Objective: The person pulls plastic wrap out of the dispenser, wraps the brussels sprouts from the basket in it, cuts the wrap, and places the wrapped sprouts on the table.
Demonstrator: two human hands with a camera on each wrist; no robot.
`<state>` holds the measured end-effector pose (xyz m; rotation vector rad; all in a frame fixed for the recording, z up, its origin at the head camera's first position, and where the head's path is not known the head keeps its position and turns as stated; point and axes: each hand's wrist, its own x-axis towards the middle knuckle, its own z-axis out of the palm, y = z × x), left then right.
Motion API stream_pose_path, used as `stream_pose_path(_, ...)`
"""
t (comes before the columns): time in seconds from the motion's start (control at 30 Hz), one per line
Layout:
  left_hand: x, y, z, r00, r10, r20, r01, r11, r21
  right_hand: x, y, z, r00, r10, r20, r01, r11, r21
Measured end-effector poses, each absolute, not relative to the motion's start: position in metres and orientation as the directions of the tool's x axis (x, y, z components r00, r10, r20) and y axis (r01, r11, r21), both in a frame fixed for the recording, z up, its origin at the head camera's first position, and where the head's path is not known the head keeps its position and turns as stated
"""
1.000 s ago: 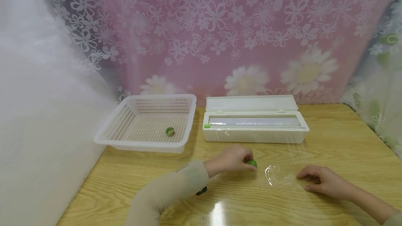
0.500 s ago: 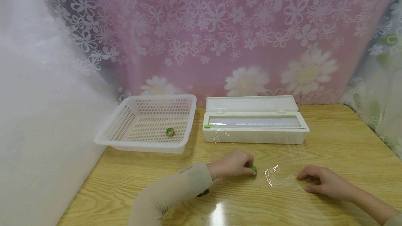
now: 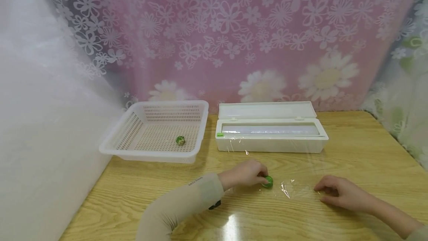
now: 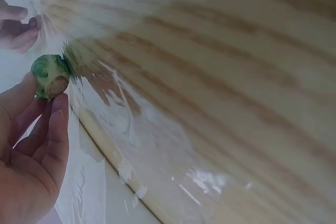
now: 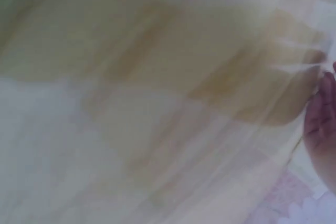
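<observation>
In the head view, my left hand [image 3: 246, 174] holds a small green Brussels sprout [image 3: 268, 182] at its fingertips, low over a sheet of clear cling film [image 3: 285, 189]. The left wrist view shows the thumb and fingers either side of the sprout [image 4: 50, 76], its pale cut stem facing the camera. My right hand [image 3: 344, 193] is at the film's right side with fingers bent; creases in the film run to its fingertips in both wrist views. The film stretches from a white dispenser box [image 3: 271, 145] behind, whose lid stands up over a roll [image 3: 271, 130].
A white slotted basket [image 3: 153, 155] stands at the back left, with another Brussels sprout [image 3: 180, 140] inside. A green slide cutter [image 3: 220, 134] sits at the left end of the dispenser's front edge. Flowered curtain [image 3: 234, 47] hangs behind the wooden table [image 3: 267, 222].
My left hand has brought the sprout slightly down toward the near side of the film, and more of the sprout shows now. The right hand has hardly moved.
</observation>
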<state>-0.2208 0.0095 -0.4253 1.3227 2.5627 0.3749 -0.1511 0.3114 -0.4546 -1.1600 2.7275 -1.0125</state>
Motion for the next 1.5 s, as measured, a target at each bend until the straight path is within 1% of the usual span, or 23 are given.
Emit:
stream_pose_path(0.1, -0.221, 0.010, -0.426, -0.562, 0.822, -0.090, 0.763, 0.558, 0.328, -0.148, 0.302, -0.449, -0.774, -0.608, 0.177, -0.597, 0.607, -0.524)
stream_pose_path(0.13, -0.221, 0.010, -0.426, -0.561, 0.823, -0.091, 0.763, 0.556, 0.330, -0.147, 0.299, -0.448, -0.781, -0.599, 0.177, -0.597, 0.634, -0.492)
stream_pose_path(0.2, -0.221, 0.010, -0.426, -0.557, 0.826, -0.091, 0.765, 0.553, 0.331, -0.144, 0.290, -0.446, -0.777, -0.597, 0.201, -0.621, 0.672, -0.404)
stream_pose_path(0.23, -0.222, 0.010, -0.426, -0.556, 0.826, -0.092, 0.765, 0.552, 0.333, -0.142, 0.285, -0.445, -0.762, -0.605, 0.233, -0.646, 0.678, -0.351)
stream_pose_path(0.3, -0.222, 0.009, -0.426, -0.554, 0.828, -0.092, 0.763, 0.548, 0.343, -0.139, 0.275, -0.444, -0.693, -0.644, 0.323, -0.717, 0.662, -0.218)
stream_pose_path(0.37, -0.222, 0.009, -0.425, -0.553, 0.828, -0.092, 0.761, 0.546, 0.350, -0.137, 0.267, -0.443, -0.599, -0.691, 0.405, -0.774, 0.629, -0.071)
stream_pose_path(0.43, -0.222, 0.009, -0.425, -0.550, 0.831, -0.088, 0.763, 0.542, 0.352, -0.136, 0.258, -0.444, -0.493, -0.732, 0.469, -0.805, 0.588, 0.072)
stream_pose_path(0.5, -0.223, 0.009, -0.424, -0.547, 0.833, -0.082, 0.767, 0.538, 0.349, -0.136, 0.251, -0.446, -0.408, -0.764, 0.499, -0.816, 0.551, 0.177)
stream_pose_path(0.6, -0.223, 0.009, -0.423, -0.543, 0.835, -0.082, 0.770, 0.535, 0.347, -0.136, 0.244, -0.449, -0.346, -0.781, 0.520, -0.814, 0.526, 0.248)
stream_pose_path(0.73, -0.223, 0.009, -0.421, -0.542, 0.835, -0.093, 0.766, 0.537, 0.354, -0.137, 0.240, -0.452, -0.311, -0.792, 0.525, -0.804, 0.514, 0.299)
stream_pose_path(0.87, -0.223, 0.009, -0.420, -0.542, 0.835, -0.096, 0.763, 0.537, 0.358, -0.140, 0.240, -0.454, -0.285, -0.817, 0.501, -0.789, 0.497, 0.362)
stream_pose_path(1.0, -0.223, 0.009, -0.421, -0.551, 0.830, -0.094, 0.757, 0.543, 0.363, -0.143, 0.237, -0.455, -0.282, -0.837, 0.469, -0.767, 0.490, 0.414)
stream_pose_path(1.1, -0.223, 0.009, -0.421, -0.555, 0.826, -0.096, 0.753, 0.548, 0.365, -0.144, 0.236, -0.455, -0.304, -0.842, 0.445, -0.759, 0.497, 0.421)
stream_pose_path(1.2, -0.223, 0.010, -0.423, -0.553, 0.827, -0.098, 0.757, 0.549, 0.356, -0.145, 0.236, -0.455, -0.333, -0.840, 0.429, -0.765, 0.507, 0.398)
stream_pose_path(1.27, -0.222, 0.010, -0.423, -0.556, 0.825, -0.100, 0.755, 0.551, 0.356, -0.145, 0.237, -0.455, -0.361, -0.823, 0.439, -0.766, 0.530, 0.363)
stream_pose_path(1.37, -0.222, 0.010, -0.423, -0.567, 0.817, -0.102, 0.737, 0.560, 0.379, -0.147, 0.238, -0.453, -0.406, -0.775, 0.483, -0.773, 0.574, 0.271)
stream_pose_path(1.5, -0.222, 0.009, -0.422, -0.586, 0.805, -0.098, 0.715, 0.570, 0.406, -0.149, 0.239, -0.448, -0.485, -0.695, 0.531, -0.780, 0.619, 0.097)
